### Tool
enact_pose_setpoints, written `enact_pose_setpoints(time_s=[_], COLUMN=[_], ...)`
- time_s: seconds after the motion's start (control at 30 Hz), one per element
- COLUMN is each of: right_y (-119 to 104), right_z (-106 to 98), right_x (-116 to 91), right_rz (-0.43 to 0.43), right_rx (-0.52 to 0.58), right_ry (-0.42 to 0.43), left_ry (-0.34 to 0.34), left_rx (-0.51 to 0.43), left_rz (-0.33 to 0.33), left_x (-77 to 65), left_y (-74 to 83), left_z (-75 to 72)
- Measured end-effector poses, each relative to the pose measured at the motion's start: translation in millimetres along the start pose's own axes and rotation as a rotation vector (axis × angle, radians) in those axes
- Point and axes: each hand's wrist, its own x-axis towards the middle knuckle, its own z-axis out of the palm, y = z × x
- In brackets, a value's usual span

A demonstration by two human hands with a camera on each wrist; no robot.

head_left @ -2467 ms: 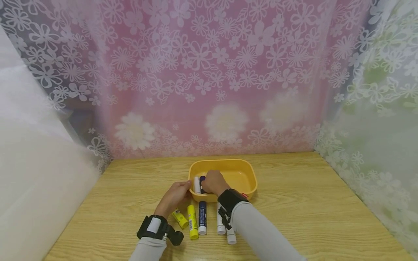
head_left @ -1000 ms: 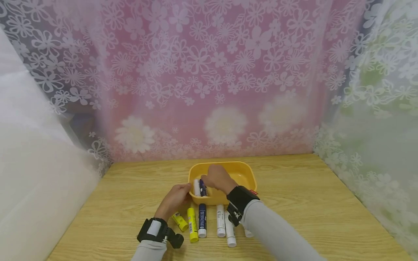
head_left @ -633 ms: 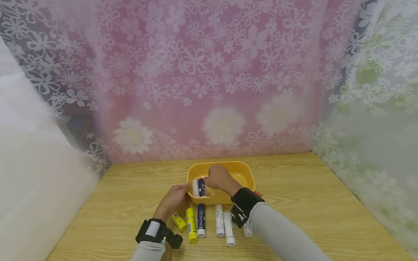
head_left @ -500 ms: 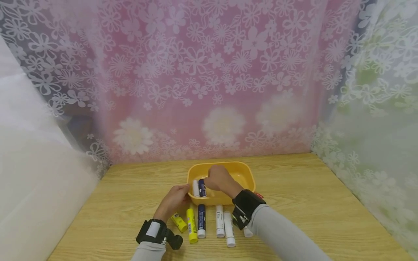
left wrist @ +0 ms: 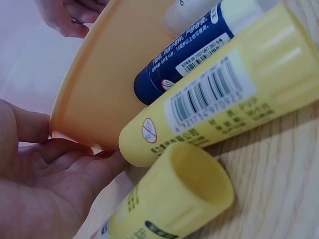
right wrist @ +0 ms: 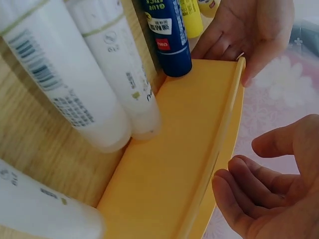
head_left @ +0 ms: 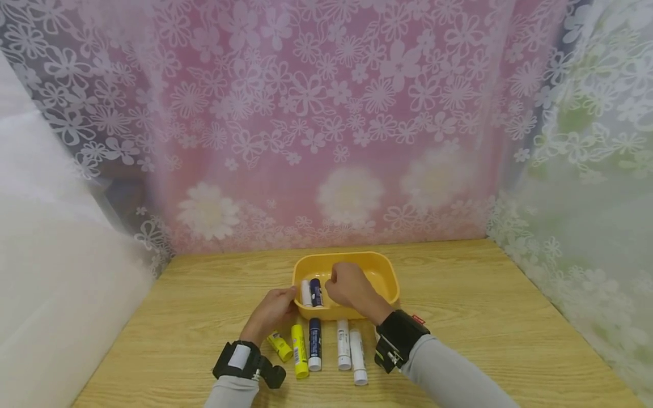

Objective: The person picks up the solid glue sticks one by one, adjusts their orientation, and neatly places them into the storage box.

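Observation:
My left hand (head_left: 270,313) grips the left end of a yellow plastic basket (head_left: 334,312), its thumb on the rim and fingers against the outer wall. Inside lie a white glue stick (head_left: 306,293) and a navy glue stick (head_left: 316,292), side by side at the left end. Just right of them my right hand (head_left: 352,286) hovers over the basket. In the right wrist view its thumb and loosely bent fingers stand apart, with nothing between them.
In front of the basket on the wooden table (head_left: 204,294) lie two yellow glue sticks (head_left: 300,351), a navy one (head_left: 314,344) and several white ones (head_left: 344,345), one of them (right wrist: 50,204) seen in the right wrist view. A floral curtain (head_left: 285,141) hangs behind.
My right hand has let go of the navy glue stick inside the basket and drawn back to the right. My left hand keeps its place on the rim.

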Motion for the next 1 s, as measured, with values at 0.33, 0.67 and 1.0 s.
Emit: enact_pose_setpoints(time_s=[0.33,0.67,1.0], right_y=[4.5,8.7,11.4], right_z=[-2.5,-5.3,-7.7], right_x=[-18.9,-36.5,-47.9], right_rz=[-0.079,-0.064,-0.056], right_rx=[-0.046,-0.103,-0.14], right_ry=[0.059,0.082,0.069], left_ry=[-0.001,-0.008,0.007], left_rx=[0.005,-0.022,-0.019], left_rz=[0.013,0.002,-0.023], left_x=[-0.4,1.4,0.4], left_y=[-0.7,-1.8,1.0], left_z=[0.3,3.1,2.5])
